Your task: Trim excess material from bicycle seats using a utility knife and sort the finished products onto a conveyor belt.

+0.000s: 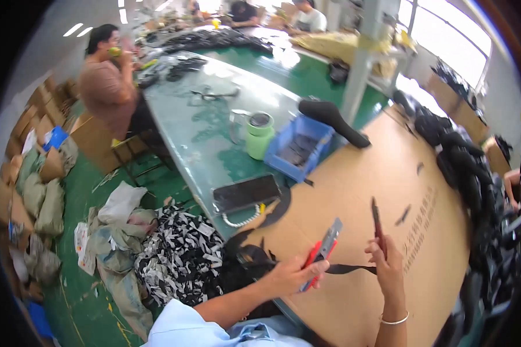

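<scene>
In my left hand [292, 273] is a box cutter [330, 238] with red and grey parts, its tip pointing up and away. My right hand [389, 263] closes around a slim, dark reddish tool [377, 220] with a pointed tip; its exact kind is unclear. A black strap [353, 268] stretches across the cardboard between both hands, and whether either hand grips it cannot be made out. Both hands are above the large brown cardboard sheet [353, 202]. Small black scraps [404, 214] lie on the sheet near the right hand.
Ahead on the green table stand a blue bin [283, 166] of dark pieces, a green jar [257, 141] and a phone [246, 194]. A black foot-shaped piece [333, 121] leans by the bin. Black items [466, 162] pile up right; scraps [182, 254] heap on the floor. A person [110, 92] is far left.
</scene>
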`<control>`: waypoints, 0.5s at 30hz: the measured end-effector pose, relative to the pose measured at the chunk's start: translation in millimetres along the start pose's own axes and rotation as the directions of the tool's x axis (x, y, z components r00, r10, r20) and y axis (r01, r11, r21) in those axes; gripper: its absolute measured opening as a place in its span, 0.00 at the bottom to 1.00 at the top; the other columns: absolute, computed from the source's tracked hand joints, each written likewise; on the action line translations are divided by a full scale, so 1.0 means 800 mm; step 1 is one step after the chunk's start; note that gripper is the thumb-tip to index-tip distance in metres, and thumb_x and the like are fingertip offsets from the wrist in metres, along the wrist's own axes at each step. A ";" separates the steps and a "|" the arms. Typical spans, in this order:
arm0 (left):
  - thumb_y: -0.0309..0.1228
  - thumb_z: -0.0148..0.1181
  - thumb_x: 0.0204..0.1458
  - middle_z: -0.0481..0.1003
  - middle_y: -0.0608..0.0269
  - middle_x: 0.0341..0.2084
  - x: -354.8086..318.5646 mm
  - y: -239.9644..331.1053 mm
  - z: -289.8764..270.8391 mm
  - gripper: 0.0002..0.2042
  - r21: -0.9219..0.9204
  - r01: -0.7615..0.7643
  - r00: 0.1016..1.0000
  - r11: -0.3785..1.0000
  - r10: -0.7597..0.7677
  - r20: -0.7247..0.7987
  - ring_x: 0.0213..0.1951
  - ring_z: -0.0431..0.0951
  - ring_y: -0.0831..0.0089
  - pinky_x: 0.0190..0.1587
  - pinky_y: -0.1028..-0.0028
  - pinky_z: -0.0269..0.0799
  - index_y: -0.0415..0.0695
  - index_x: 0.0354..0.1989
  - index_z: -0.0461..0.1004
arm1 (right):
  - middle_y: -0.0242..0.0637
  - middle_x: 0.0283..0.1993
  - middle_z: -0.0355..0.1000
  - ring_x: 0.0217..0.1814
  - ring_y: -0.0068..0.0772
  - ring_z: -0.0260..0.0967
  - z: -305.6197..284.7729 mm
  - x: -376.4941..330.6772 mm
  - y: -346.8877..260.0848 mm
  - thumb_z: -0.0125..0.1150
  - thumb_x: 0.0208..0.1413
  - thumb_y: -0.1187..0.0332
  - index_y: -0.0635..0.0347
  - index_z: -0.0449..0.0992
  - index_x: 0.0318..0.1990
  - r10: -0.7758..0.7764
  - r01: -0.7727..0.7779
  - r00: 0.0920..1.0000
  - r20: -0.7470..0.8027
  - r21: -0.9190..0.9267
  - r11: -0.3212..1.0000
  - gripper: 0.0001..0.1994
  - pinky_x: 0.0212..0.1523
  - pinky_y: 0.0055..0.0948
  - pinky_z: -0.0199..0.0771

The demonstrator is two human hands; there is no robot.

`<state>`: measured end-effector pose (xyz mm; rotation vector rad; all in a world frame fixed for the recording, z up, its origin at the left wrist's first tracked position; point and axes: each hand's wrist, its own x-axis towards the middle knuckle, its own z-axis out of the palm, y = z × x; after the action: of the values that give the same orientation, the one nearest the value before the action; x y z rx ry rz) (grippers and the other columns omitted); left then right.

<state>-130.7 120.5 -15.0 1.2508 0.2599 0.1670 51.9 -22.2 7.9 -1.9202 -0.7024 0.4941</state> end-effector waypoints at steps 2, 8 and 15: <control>0.42 0.49 0.61 0.69 0.64 0.26 -0.002 0.017 -0.002 0.26 0.040 0.060 0.996 0.997 -0.062 0.058 0.27 0.73 0.77 0.33 0.75 0.70 0.38 0.61 0.54 | 0.36 0.31 0.69 0.30 0.25 0.67 -0.003 -0.037 -0.014 0.54 0.58 0.70 0.65 0.70 0.36 -0.021 0.031 0.998 0.064 -0.166 0.986 0.07 0.28 0.24 0.67; 0.39 0.50 0.61 0.70 0.61 0.26 0.003 0.017 -0.008 0.22 0.141 0.056 0.992 0.988 -0.071 0.104 0.27 0.74 0.74 0.32 0.73 0.71 0.36 0.56 0.57 | 0.46 0.39 0.72 0.36 0.44 0.68 0.008 -0.076 -0.028 0.57 0.56 0.70 0.64 0.73 0.38 -0.251 0.259 0.966 0.067 -0.298 0.919 0.07 0.38 0.32 0.69; 0.43 0.52 0.59 0.70 0.62 0.25 0.000 0.008 -0.009 0.24 0.162 0.097 0.988 0.982 -0.115 0.101 0.26 0.74 0.75 0.30 0.74 0.71 0.36 0.54 0.59 | 0.50 0.50 0.69 0.47 0.49 0.67 0.010 -0.083 -0.018 0.57 0.55 0.68 0.63 0.72 0.46 -0.412 0.411 0.906 0.093 -0.419 0.810 0.13 0.51 0.41 0.62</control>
<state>-132.3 129.0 -10.9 1.3937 0.2475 -0.0148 -6.2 -56.2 20.1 -2.0811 -1.2784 0.0571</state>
